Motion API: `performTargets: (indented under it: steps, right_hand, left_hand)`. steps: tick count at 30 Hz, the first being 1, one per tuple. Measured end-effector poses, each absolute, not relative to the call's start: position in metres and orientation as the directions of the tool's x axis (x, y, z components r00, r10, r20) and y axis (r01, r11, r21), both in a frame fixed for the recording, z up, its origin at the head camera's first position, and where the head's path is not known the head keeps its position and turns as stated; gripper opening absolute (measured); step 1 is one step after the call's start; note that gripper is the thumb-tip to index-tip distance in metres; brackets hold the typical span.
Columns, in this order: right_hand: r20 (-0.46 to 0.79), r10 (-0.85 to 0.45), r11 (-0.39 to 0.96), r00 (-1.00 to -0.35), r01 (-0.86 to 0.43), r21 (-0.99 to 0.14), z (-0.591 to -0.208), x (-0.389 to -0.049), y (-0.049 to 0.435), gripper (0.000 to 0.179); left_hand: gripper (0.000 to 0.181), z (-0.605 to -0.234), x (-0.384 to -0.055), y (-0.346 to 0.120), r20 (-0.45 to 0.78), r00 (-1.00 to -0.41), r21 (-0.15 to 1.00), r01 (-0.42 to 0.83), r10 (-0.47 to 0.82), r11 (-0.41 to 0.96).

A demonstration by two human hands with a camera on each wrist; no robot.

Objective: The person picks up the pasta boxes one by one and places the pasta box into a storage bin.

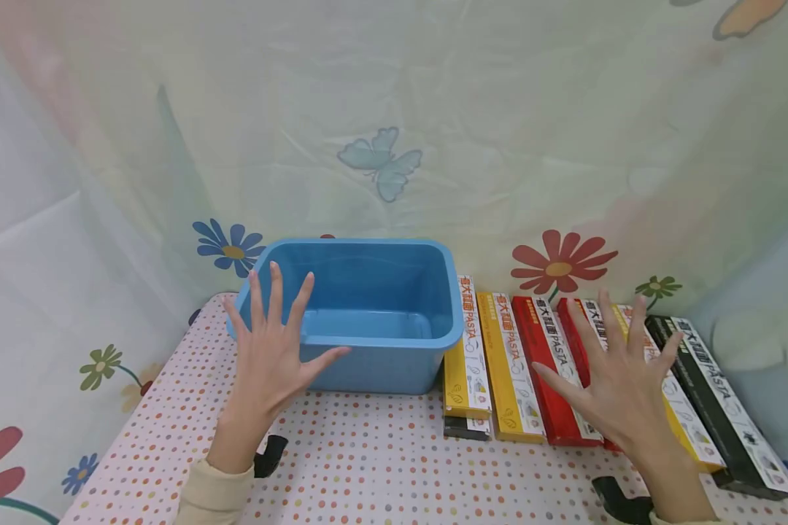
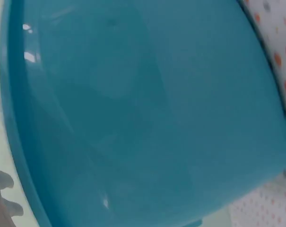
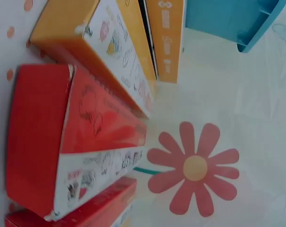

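A light-blue plastic basin [image 1: 374, 370] stands upright towards the back of the table, its inside bare in the head view. My left hand [image 1: 268, 357] is held in front of its left part, fingers spread and holding nothing. The basin's outer wall [image 2: 147, 109] fills most of the left wrist view. With its fingers spread too, my right hand [image 1: 620, 390] hovers over the row of pasta boxes and grips none of them. Partly behind it are a red box [image 1: 551, 372] and a yellow box [image 1: 692, 423]. In the right wrist view, another yellow box [image 3: 109, 47] lies beside the red one.
At the row's left end, a yellow pasta box [image 1: 456, 375] lies on a black one [image 1: 466, 428], close to the basin. A black pasta box [image 1: 722, 408] ends the row at right. The dotted tablecloth [image 1: 368, 459] meets a flower-printed curtain [image 1: 381, 87] behind.
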State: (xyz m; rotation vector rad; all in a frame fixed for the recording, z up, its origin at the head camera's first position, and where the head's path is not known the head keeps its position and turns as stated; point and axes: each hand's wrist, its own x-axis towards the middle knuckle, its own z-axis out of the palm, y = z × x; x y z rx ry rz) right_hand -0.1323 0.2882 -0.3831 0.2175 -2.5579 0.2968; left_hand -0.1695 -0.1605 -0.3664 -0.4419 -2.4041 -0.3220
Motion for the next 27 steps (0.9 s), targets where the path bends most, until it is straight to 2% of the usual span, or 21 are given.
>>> performTargets:
  steps: [3, 6, 12, 15, 18, 23, 27]
  right_hand:
    - [0.54, -0.088, 0.961, -0.837, -0.214, -0.175, -0.384, -0.13, 0.283, 0.106]
    - [0.531, -0.058, 0.942, -0.845, -0.222, -0.251, -0.387, -0.124, 0.269, 0.107]
    - [0.442, -0.004, 0.768, -0.897, -0.286, -0.573, -0.39, -0.109, 0.231, 0.114]
    - [0.378, 0.019, 0.693, -0.926, -0.261, -0.672, -0.393, -0.104, 0.213, 0.115]
    - [0.335, 0.051, 0.648, -0.941, -0.224, -0.728, -0.403, -0.104, 0.196, 0.116]
    - [0.284, 0.097, 0.59, -0.954, -0.175, -0.788, -0.428, -0.112, 0.173, 0.118]
    - [0.195, 0.119, 0.568, -0.974, -0.094, -0.818, -0.441, -0.119, 0.158, 0.118]
  left_hand:
    - [0.102, -0.366, -0.157, -0.156, 0.678, -0.707, 0.146, 0.396, 0.2, 0.906]
    - [0.094, -0.362, -0.143, -0.151, 0.703, -0.693, 0.19, 0.401, 0.16, 0.896]
    - [0.079, -0.349, -0.127, -0.144, 0.766, -0.643, 0.315, 0.393, 0.013, 0.864]
    - [0.071, -0.346, -0.123, -0.139, 0.769, -0.633, 0.419, 0.39, -0.092, 0.82]
    - [0.07, -0.351, -0.12, -0.132, 0.691, -0.694, 0.557, 0.33, -0.204, 0.762]
    - [0.079, -0.366, -0.119, -0.123, 0.435, -0.833, 0.752, 0.128, -0.341, 0.647]
    - [0.085, -0.377, -0.12, -0.116, 0.253, -0.883, 0.89, 0.052, -0.395, 0.452]
